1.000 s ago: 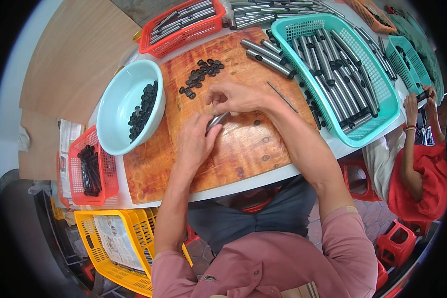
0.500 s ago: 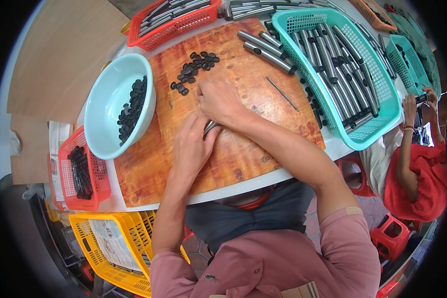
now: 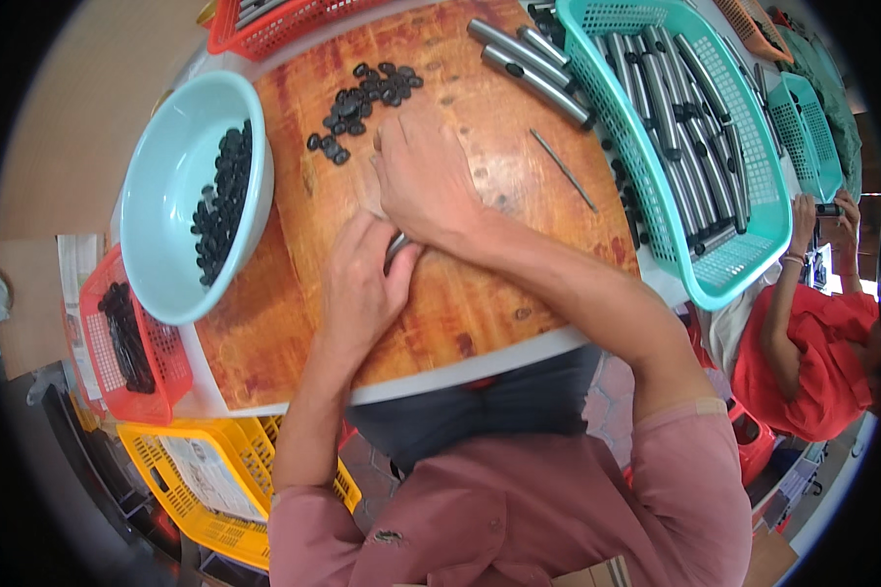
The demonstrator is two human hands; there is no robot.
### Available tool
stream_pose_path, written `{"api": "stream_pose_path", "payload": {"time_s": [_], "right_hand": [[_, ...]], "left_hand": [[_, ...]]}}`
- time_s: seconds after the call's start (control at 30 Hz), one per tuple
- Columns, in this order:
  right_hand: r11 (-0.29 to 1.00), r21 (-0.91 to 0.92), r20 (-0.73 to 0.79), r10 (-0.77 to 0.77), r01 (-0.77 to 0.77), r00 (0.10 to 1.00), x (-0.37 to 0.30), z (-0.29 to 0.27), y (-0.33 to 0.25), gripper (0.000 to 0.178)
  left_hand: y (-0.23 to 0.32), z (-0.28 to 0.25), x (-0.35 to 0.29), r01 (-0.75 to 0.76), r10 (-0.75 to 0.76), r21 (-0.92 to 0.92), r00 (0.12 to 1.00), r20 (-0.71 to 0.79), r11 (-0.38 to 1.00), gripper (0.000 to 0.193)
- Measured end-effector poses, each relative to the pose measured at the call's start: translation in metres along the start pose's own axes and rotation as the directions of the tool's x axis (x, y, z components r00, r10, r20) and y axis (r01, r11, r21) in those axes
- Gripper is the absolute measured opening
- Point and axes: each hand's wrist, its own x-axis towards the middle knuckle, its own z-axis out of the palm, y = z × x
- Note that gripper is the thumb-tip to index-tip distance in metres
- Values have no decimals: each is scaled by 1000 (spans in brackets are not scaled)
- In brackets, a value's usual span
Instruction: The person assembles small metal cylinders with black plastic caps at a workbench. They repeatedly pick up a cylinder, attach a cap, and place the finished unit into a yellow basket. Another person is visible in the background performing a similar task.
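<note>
My left hand (image 3: 360,284) is wrapped round a metal tube (image 3: 395,248), of which only a short shiny stretch shows by the thumb. Just beyond it my right hand (image 3: 426,178) is closed, back upward, with its curled fingers at the tube's far side. What those fingers grip is hidden. Both hands are low over a stained wooden board (image 3: 460,333). A loose cluster of small black round caps (image 3: 354,106) lies past the right hand. To the right, a thin metal rod (image 3: 563,170) rests on the board.
At left stand a pale blue bowl (image 3: 147,186) of black caps and a red basket (image 3: 171,362) with a black bundle. A teal basket (image 3: 744,279) of metal tubes stands right, beside several loose tubes (image 3: 529,78). A yellow crate (image 3: 245,533) is below; a person in red (image 3: 803,362) sits right.
The view has shifted, so the bowl and caps sit further left and higher. Both hands keep their hold, with the right hand turned slightly. The person in red still holds a dark-ended tube.
</note>
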Motion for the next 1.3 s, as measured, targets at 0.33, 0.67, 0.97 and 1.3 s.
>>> {"api": "stream_pose_path", "payload": {"time_s": [0.33,0.67,0.97,1.3], "right_hand": [[950,269,63,143,-155,988,10,-5,3,23],[998,55,-29,28,-26,999,8,2,6,20],[1000,6,21,4,-4,1000,2,-5,0,18],[881,464,-259,234,-92,937,23,6,21,25]], "left_hand": [[5,-5,0,-37,41,118,999,-31,992,24],[7,-7,2,37,-40,116,999,20,992,22],[6,0,-5,-29,25,151,999,28,988,21],[-3,-19,2,270,-267,-239,963,48,933,29]]}}
